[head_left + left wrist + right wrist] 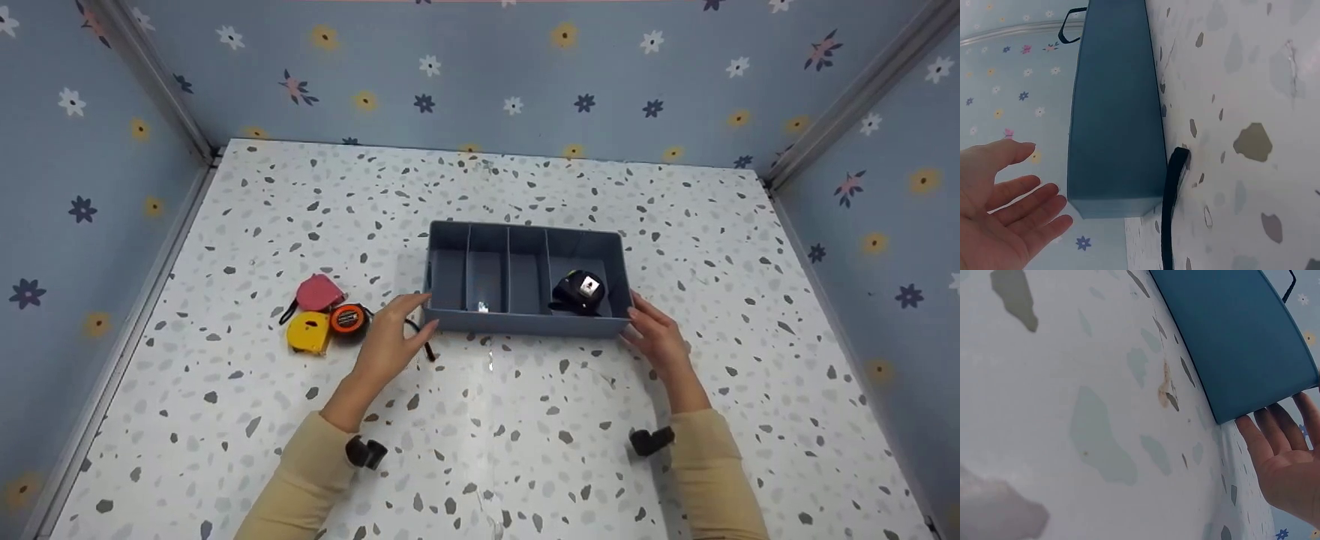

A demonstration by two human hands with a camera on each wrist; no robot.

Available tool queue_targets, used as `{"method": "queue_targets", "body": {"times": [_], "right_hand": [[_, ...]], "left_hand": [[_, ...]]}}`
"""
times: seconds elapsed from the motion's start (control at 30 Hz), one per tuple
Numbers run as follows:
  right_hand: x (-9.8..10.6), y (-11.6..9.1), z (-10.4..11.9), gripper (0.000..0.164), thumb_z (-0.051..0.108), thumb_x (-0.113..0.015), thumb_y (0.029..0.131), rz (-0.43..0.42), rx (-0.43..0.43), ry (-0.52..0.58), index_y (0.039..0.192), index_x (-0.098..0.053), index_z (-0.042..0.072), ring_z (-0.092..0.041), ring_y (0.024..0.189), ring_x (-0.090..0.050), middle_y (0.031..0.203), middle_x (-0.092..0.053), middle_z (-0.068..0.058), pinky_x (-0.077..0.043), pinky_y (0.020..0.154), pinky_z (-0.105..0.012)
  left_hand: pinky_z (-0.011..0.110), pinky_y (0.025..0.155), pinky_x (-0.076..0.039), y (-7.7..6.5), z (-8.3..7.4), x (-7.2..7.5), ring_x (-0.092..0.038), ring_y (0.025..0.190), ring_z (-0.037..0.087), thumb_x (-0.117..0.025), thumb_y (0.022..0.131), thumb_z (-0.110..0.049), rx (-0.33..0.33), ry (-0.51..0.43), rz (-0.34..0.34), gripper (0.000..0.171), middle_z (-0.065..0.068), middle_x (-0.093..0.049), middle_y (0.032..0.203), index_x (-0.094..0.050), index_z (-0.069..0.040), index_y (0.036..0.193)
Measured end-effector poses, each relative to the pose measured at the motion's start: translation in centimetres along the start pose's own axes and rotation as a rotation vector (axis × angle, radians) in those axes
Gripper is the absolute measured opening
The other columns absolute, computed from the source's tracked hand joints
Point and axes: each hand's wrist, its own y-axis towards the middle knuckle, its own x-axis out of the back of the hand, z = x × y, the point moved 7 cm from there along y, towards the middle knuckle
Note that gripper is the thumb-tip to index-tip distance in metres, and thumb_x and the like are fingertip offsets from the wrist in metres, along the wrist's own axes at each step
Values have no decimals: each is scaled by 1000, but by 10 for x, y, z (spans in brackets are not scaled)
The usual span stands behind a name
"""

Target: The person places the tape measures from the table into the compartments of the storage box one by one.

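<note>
A grey-blue divided box [525, 324] lies on the table between both hands. In its wide right-hand compartment is a black tape measure [580, 292]; the other compartments show bare floors. My left hand [386, 337] is at the box's left end, thumb and fingers spread, fingertips right at the near corner. At the opposite end, the straight fingers of my right hand [1292, 455] touch the wall. Left of my left hand are a pink tape measure [319, 292], a yellow one [307, 332] and an orange-and-black one [349, 320]. A black strap [1171, 208] lies beside the box.
The speckled white table [525, 420] is bounded by flower-patterned panels [480, 75] at the back and both sides. Metal strips [127, 307] run along the side edges. Dark wrist mounts [366, 452] stick out from the sleeves.
</note>
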Motion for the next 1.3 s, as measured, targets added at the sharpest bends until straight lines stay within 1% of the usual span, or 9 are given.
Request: {"method": "queue_targets", "body": {"times": [0.17, 0.33, 0.5, 0.63, 0.77, 0.97, 1.07, 1.2, 1.3], "right_hand": [[1, 0, 1, 53, 13, -54, 88, -9, 18, -61, 137, -34, 7, -22, 127, -31, 141, -30, -5, -32, 98, -40], [2, 1, 0, 54, 17, -57, 87, -24, 3, -89, 136, -35, 10, -21, 127, -30, 142, -30, -2, -32, 98, -39], [2, 1, 0, 55, 16, -56, 87, -25, -9, -78, 137, -34, 10, -20, 127, -30, 142, -29, -2, -31, 99, -38], [2, 0, -1, 54, 15, -56, 87, -29, -15, -60, 137, -34, 11, -21, 127, -30, 142, -29, -2, -31, 99, -38], [2, 0, 0, 54, 15, -57, 87, -32, -21, -53, 136, -35, 12, -20, 126, -31, 142, -29, 0, -32, 98, -38], [0, 0, 0, 55, 16, -57, 87, -19, -29, -48, 137, -34, 12, -21, 128, -29, 143, -26, 0, -31, 99, -38], [0, -1, 0, 54, 12, -55, 88, -10, -7, -21, 137, -32, 9, -22, 128, -27, 144, -25, -4, -30, 100, -40], [-1, -2, 1, 52, 8, -51, 89, 4, 30, -10, 137, -31, 4, -24, 129, -25, 144, -23, -8, -28, 100, -42], [0, -1, 0, 52, 8, -53, 89, -2, 30, -14, 136, -32, 5, -25, 129, -26, 144, -23, -8, -28, 100, -42]], "left_hand": [[40, 90, -40, -5, 12, 9, -49, 108, 27, -66, 80, -13, 26, 20, -18, 43, 15, -55, 115, -55, 0, 119], [42, 92, -38, -10, 23, 13, -46, 110, 29, -67, 79, -13, 59, 48, 2, 46, 17, -51, 119, -53, 2, 120], [45, 94, -35, -14, 36, 14, -40, 115, 31, -66, 79, -17, 117, 82, 38, 54, 19, -43, 125, -47, 2, 125], [47, 95, -34, -17, 46, 17, -36, 117, 33, -67, 79, -18, 161, 117, 43, 60, 21, -37, 129, -42, 3, 129], [47, 97, -31, -19, 55, 22, -34, 117, 35, -70, 76, -18, 184, 157, 9, 64, 23, -35, 130, -40, 4, 129], [49, 98, -23, -22, 67, 28, -32, 116, 37, -74, 72, -21, 171, 211, -59, 68, 24, -35, 129, -43, 6, 126], [52, 96, -23, -23, 73, 29, -33, 115, 37, -76, 69, -23, 178, 235, -81, 69, 24, -37, 127, -45, 7, 123], [52, 93, -26, -23, 81, 31, -33, 114, 37, -78, 66, -23, 190, 246, -108, 71, 24, -39, 126, -47, 8, 121], [51, 93, -26, -23, 86, 31, -33, 114, 37, -78, 67, -23, 204, 251, -118, 71, 23, -39, 126, -46, 9, 122]]}}
